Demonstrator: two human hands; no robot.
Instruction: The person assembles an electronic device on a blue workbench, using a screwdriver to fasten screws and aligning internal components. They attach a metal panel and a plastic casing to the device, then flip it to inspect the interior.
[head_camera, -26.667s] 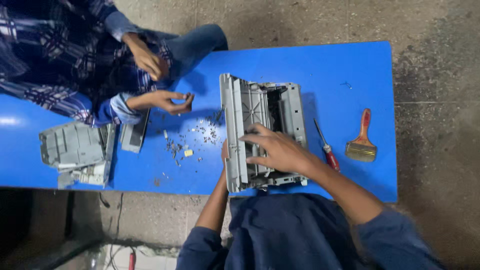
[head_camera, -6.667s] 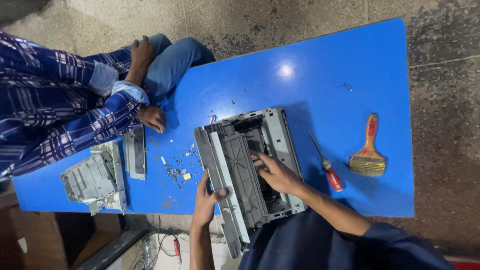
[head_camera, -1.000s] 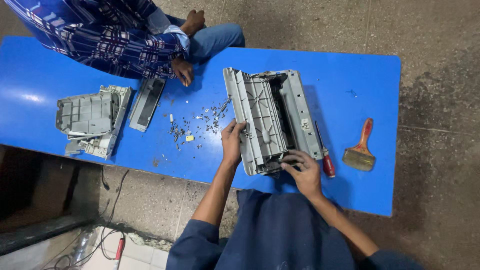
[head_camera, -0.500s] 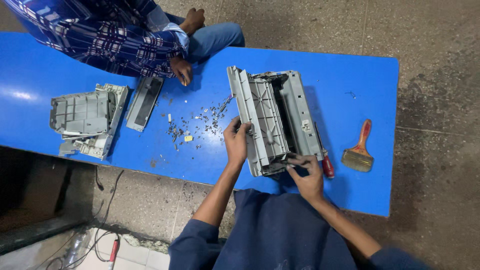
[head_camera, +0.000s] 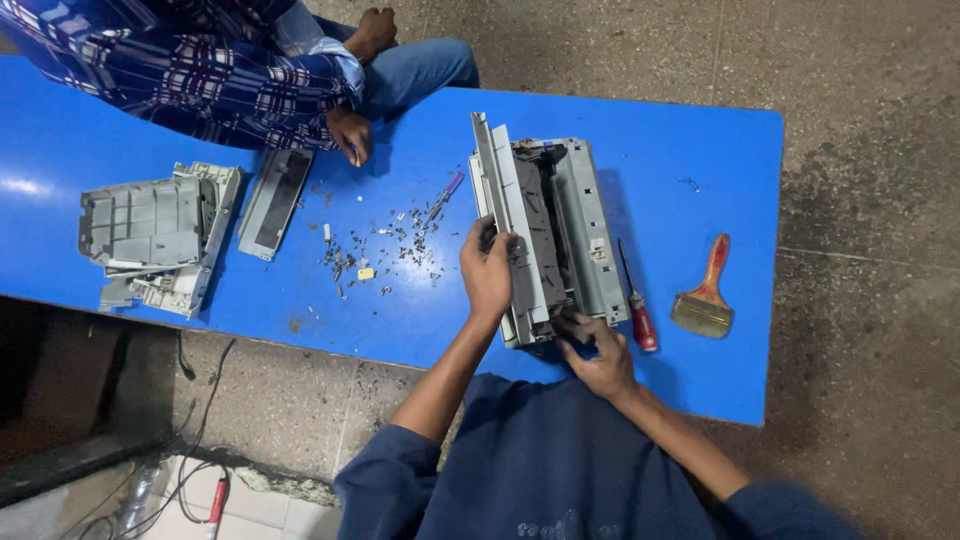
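Note:
A grey, stripped printer chassis (head_camera: 555, 225) lies on the blue table (head_camera: 700, 140), its long side running away from me. My left hand (head_camera: 487, 272) grips its left edge about halfway along. My right hand (head_camera: 598, 352) holds the near end of the chassis, fingers curled under the frame. A red-handled screwdriver (head_camera: 636, 305) lies just right of the chassis, close to my right hand.
A paintbrush (head_camera: 705, 295) with a reddish handle lies right of the screwdriver. Several loose screws and bits (head_camera: 385, 245) are scattered left of the chassis. Grey housing parts (head_camera: 150, 235) and a narrow panel (head_camera: 273, 202) lie at the left. Another person in a plaid shirt (head_camera: 200, 65) sits opposite, one hand (head_camera: 350, 132) on the table.
My left hand stays on the chassis's left edge and my right hand stays at its near end. The view has shifted slightly; the chassis looks turned a little.

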